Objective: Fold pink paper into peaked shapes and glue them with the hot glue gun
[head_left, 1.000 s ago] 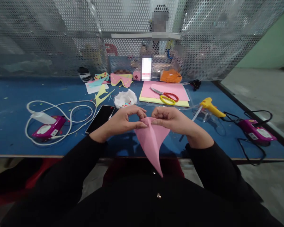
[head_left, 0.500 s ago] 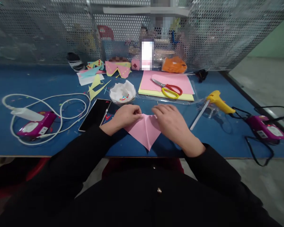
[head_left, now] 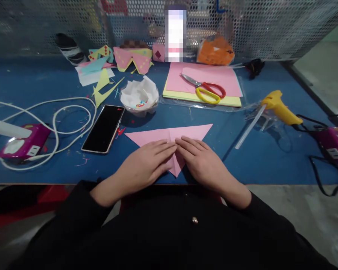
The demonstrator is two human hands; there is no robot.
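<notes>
A folded sheet of pink paper (head_left: 154, 136) lies on the table in front of me as a triangle, one corner pointing towards me and a crease down its middle. My left hand (head_left: 143, 165) rests flat on its left part, fingers stretched out. Flat on the right part lies my right hand (head_left: 204, 163), its fingers also stretched. The fingertips of both hands nearly meet at the middle crease. Much of the paper's lower half is hidden under the hands.
Left of the paper lie a smartphone (head_left: 104, 129), a white cable (head_left: 55, 123) and a purple power socket (head_left: 30, 140). Behind stand a paper-lined bowl (head_left: 139, 97), scissors (head_left: 205, 88) on stacked coloured paper (head_left: 174, 80) and paper glasses (head_left: 133, 58). A yellow glue gun (head_left: 281, 108) sits right.
The pink paper now spreads as a wide triangle with its two side corners showing. Both hands have moved from its upper edge down towards me and lie flat. The view has tilted down.
</notes>
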